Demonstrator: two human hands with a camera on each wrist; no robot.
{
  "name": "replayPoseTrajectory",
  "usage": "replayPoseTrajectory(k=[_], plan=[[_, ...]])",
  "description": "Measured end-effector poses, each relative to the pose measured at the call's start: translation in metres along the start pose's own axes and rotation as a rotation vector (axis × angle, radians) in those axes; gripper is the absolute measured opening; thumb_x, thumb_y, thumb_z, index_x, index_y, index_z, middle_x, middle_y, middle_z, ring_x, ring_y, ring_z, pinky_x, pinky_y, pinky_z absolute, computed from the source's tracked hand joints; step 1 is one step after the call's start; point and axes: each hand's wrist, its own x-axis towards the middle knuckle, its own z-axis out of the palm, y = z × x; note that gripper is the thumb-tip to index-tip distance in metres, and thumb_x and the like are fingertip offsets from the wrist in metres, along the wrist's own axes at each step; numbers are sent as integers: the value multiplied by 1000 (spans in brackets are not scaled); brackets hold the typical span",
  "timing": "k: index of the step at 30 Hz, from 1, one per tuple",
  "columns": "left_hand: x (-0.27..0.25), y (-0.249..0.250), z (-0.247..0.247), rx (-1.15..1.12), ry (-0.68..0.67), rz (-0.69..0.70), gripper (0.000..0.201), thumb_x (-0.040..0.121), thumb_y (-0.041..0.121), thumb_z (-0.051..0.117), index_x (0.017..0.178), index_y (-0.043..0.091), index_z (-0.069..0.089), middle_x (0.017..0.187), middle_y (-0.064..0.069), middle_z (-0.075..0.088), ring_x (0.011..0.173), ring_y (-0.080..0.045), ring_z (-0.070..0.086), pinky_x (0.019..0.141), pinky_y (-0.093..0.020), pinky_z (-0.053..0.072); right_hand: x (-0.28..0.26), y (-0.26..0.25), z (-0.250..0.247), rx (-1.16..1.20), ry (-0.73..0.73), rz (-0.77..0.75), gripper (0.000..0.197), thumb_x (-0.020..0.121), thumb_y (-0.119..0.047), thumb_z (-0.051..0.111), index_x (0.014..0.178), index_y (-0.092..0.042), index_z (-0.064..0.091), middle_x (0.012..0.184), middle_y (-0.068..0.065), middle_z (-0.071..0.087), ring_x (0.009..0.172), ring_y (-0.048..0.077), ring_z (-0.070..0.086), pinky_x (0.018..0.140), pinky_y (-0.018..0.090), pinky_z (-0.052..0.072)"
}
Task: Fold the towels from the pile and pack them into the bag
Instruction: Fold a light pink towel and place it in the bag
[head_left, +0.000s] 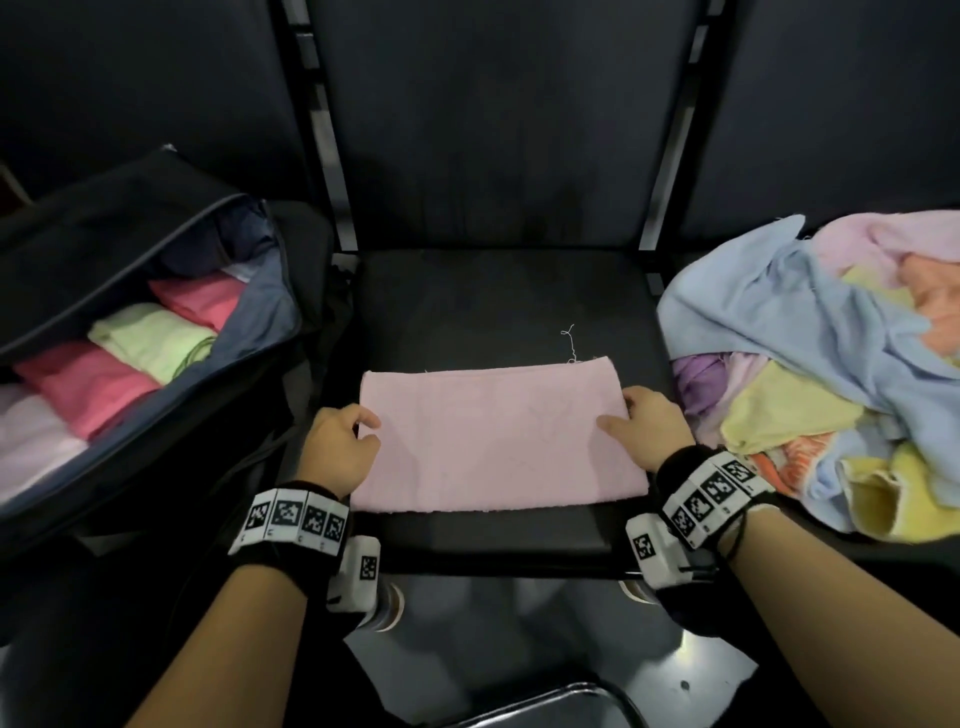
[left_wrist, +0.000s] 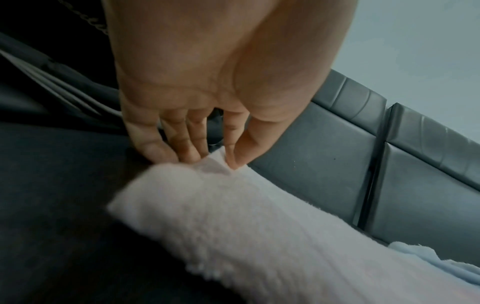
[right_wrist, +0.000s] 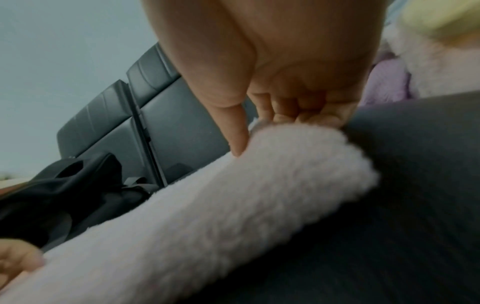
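A pale pink towel (head_left: 498, 436), already folded into a wide rectangle, lies flat on the dark seat (head_left: 509, 301) in the middle of the head view. The left hand (head_left: 337, 447) pinches its nine-o'clock edge, thumb on top and fingers (left_wrist: 166, 148) tucked under; the right hand (head_left: 649, 431) grips the three-o'clock edge the same way, thumb above, fingers (right_wrist: 293, 114) curled beneath. The cloth looks light, soft and floppy, likely to sag between the hands, so the short edges or corners are the sensible hold for the next fold. The open bag (head_left: 260, 312), at nine o'clock, holds folded towels; the loose pile (head_left: 810, 364) sits at three o'clock.
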Motion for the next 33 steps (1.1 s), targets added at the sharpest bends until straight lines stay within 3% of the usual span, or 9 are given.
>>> replayPoseTrajectory(k=[3,6,10,15,18,20,25,29,33], plan=[[-12,0,3,8,9,-11,28,87,3,56,109,10,72,115,-18,58,95,-32,61,92,-38,49,-10,-5,-1,70,-23,41,14,81,-23,74,78,-18,61,72,-3,58,72,22,54,64,27,37],[-27,1,5,18,7,0,32,87,3,56,113,10,72,115,-12,59,102,-29,60,93,-30,46,-23,3,-10,217,2,88,34,80,-11,74,54,-19,54,53,-7,47,57,16,44,50,27,30],[-41,11,14,-2,-101,20,32,87,4,56,113,13,73,104,-3,55,106,-28,60,96,-37,51,-38,20,-34,403,23,191,10,85,-6,70,76,-9,68,60,-3,61,53,11,53,44,20,40],[-44,18,19,3,-127,-4,30,84,11,56,104,24,74,106,-2,67,104,-25,63,95,-36,52,-49,18,-49,750,-64,453,22,91,0,60,71,-9,57,35,-4,48,27,8,43,34,12,33],[-40,19,16,-28,-17,-2,25,83,12,57,96,26,74,102,-1,70,101,-25,63,93,-36,51,-53,-1,-50,774,-125,402,15,89,-2,60,77,-10,60,46,1,46,34,10,40,38,14,27],[-39,21,15,-132,3,45,23,85,10,58,93,25,73,94,0,69,92,-21,64,86,-31,50,-56,-22,-47,821,-168,327,9,88,-1,60,90,-5,67,57,3,52,42,10,45,40,18,35],[-39,31,17,-668,-178,-64,17,95,12,54,96,13,71,86,-12,71,66,-20,66,57,-32,54,-65,-103,-21,808,-342,136,18,88,-1,58,103,-2,68,76,9,57,58,16,54,49,26,46],[-38,31,19,-770,-261,-173,20,100,15,48,102,10,67,85,-12,73,68,-22,71,60,-30,57,-73,-157,21,790,-496,64,15,91,-3,58,105,-9,59,75,13,54,59,20,56,57,34,55],[-38,32,23,-715,-265,-246,18,100,16,52,115,12,61,91,-8,64,77,-21,63,69,-33,54,-81,-158,52,803,-552,83,44,96,-13,60,137,-15,44,95,14,62,80,24,65,77,47,58]])
